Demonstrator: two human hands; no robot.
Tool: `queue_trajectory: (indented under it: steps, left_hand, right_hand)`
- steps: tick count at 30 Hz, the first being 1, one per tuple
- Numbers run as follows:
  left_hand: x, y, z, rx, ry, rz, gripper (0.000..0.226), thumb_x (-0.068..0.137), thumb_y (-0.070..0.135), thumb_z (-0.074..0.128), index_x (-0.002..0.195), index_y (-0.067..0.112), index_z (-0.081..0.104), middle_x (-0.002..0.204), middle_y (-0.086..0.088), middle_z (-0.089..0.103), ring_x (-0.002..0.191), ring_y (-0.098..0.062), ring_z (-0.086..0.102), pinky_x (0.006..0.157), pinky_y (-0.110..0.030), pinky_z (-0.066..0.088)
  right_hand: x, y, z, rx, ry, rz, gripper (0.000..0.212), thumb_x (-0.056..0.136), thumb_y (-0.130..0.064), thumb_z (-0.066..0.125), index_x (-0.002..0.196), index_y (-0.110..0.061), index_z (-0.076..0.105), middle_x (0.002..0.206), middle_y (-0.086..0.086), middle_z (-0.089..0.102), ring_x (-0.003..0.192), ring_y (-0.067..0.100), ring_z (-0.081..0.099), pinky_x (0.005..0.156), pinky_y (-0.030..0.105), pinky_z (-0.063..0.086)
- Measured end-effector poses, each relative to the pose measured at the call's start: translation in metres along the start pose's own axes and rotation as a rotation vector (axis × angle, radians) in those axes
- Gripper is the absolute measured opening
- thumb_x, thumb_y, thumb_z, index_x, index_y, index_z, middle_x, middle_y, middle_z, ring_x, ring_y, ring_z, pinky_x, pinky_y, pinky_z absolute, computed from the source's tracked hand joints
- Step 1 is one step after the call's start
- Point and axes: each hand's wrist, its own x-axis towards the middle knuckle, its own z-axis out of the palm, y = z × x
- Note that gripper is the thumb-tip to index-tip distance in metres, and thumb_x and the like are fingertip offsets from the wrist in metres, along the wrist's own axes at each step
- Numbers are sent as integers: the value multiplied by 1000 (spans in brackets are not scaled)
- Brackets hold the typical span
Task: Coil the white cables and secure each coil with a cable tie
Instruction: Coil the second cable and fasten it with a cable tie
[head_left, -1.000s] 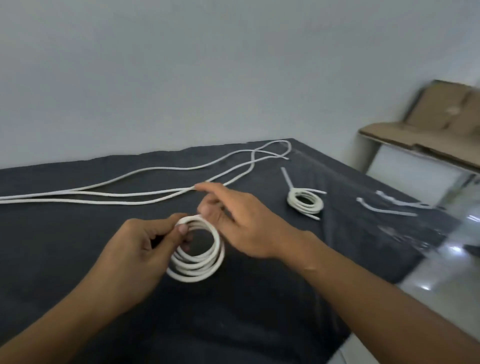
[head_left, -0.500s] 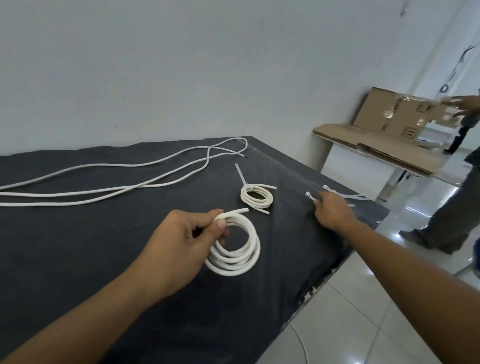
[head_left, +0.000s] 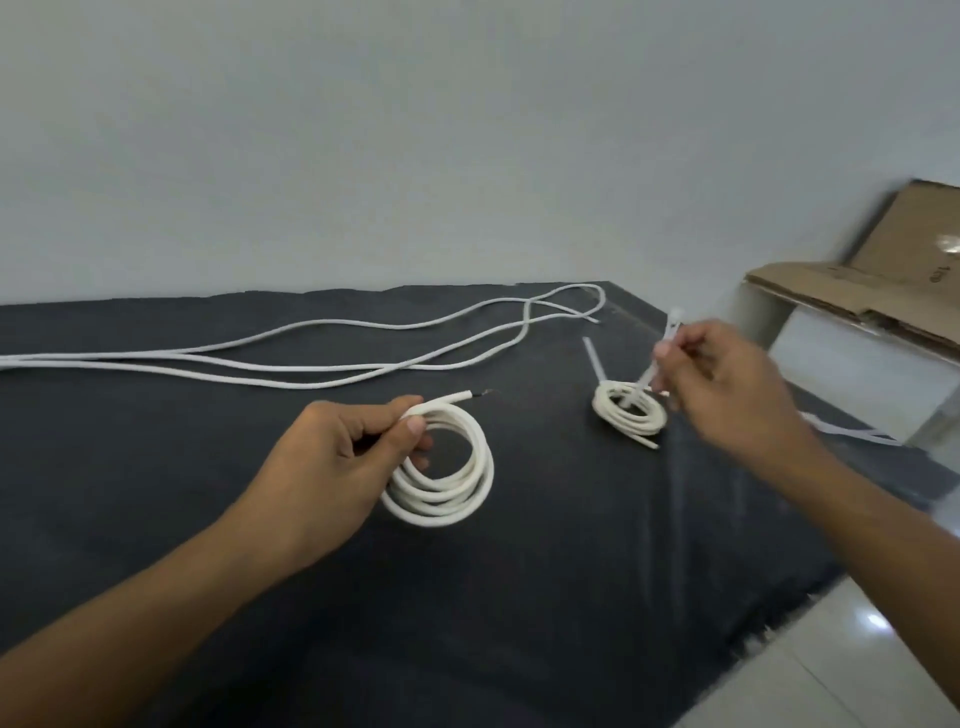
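Note:
My left hand (head_left: 337, 457) pinches a white cable coil (head_left: 452, 488) at its top, holding it just above the dark cloth, with the cable's cut end sticking out to the right. My right hand (head_left: 727, 384) is raised over the table's right side, fingers shut on a white cable tie (head_left: 662, 353) that points up and left. Under that hand lies a second, smaller coil (head_left: 628, 415) bound with a tie whose tail (head_left: 592, 356) sticks up and back. Long uncoiled white cables (head_left: 311, 358) run across the back of the table.
The table wears a dark cloth (head_left: 545, 571); its right edge drops to a tiled floor (head_left: 831, 675). More cable ties (head_left: 852, 434) lie near that edge, behind my right wrist. A flattened cardboard box (head_left: 883, 280) rests on a white surface at the right.
My right hand left the coil, reached to the ties at the table's right edge, and has come back up holding one tie. My left hand kept hold of the coil.

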Motion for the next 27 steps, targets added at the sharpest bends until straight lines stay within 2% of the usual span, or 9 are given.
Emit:
queue_trajectory:
  steps: [3, 5, 9, 11, 15, 18, 21, 24, 27]
  left_hand:
    - [-11, -11, -41, 69, 101, -23, 19, 94, 23, 59, 101, 28, 75, 83, 16, 77, 84, 3, 70, 80, -18, 52]
    - [-21, -19, -68, 144, 183, -38, 18, 94, 25, 58, 101, 32, 74, 82, 17, 77, 80, 4, 70, 76, -18, 52]
    - [-44, -36, -110, 190, 292, -81, 18, 94, 23, 59, 99, 26, 76, 90, 18, 77, 80, 10, 67, 71, -8, 49]
    - [-55, -43, -121, 184, 328, -107, 18, 93, 20, 60, 100, 20, 77, 101, 25, 72, 90, 16, 64, 76, -2, 45]
    - [-69, -51, -132, 155, 359, -119, 21, 92, 22, 61, 106, 17, 76, 112, 11, 73, 102, 11, 62, 83, -4, 44]
    - [-72, -49, -135, 63, 301, -98, 25, 94, 20, 58, 115, 19, 72, 110, 11, 74, 106, 3, 65, 91, -14, 48]
    - [-72, -48, -135, 1, 244, -63, 26, 97, 16, 54, 117, 20, 70, 109, 14, 74, 108, -1, 65, 94, -16, 47]
    - [-74, -51, -133, -66, 271, -91, 27, 96, 17, 56, 118, 18, 70, 115, 11, 73, 114, -2, 62, 102, -24, 45]
    - [-74, -58, -132, -118, 288, -116, 29, 92, 23, 58, 118, 16, 71, 117, 6, 72, 116, -4, 62, 104, -30, 45]
  right_hand:
    - [-18, -72, 31, 567, -188, -147, 5, 90, -22, 61, 87, -19, 58, 76, 0, 72, 63, 14, 65, 57, 25, 54]
    - [-34, -110, 53, 738, -306, -247, 6, 88, -18, 62, 90, -13, 60, 82, 2, 71, 70, 15, 68, 59, 23, 55]
    - [-61, -153, 110, 880, -565, -259, 13, 83, -17, 66, 91, -8, 61, 86, 7, 71, 74, 20, 71, 59, 24, 54]
    - [-69, -162, 139, 859, -682, -243, 10, 86, -14, 66, 93, -8, 62, 87, 8, 71, 78, 20, 72, 62, 24, 55]
    - [-74, -169, 185, 710, -781, -322, 8, 92, -9, 66, 97, -15, 64, 92, 1, 73, 87, 16, 72, 72, 21, 55]
    - [-70, -174, 207, 479, -673, -585, 13, 91, -14, 70, 98, -24, 66, 97, -10, 70, 91, 13, 67, 80, 18, 50]
    - [-68, -175, 224, 347, -536, -816, 9, 91, -16, 70, 99, -19, 68, 110, -15, 66, 108, 14, 60, 92, 36, 47]
    - [-71, -168, 235, 280, -461, -860, 3, 93, -22, 67, 95, -20, 69, 128, -11, 62, 125, 14, 54, 97, 46, 40]
    - [-79, -162, 240, 275, -462, -836, 3, 95, -26, 64, 97, -26, 65, 139, -8, 56, 134, 10, 48, 102, 43, 38]
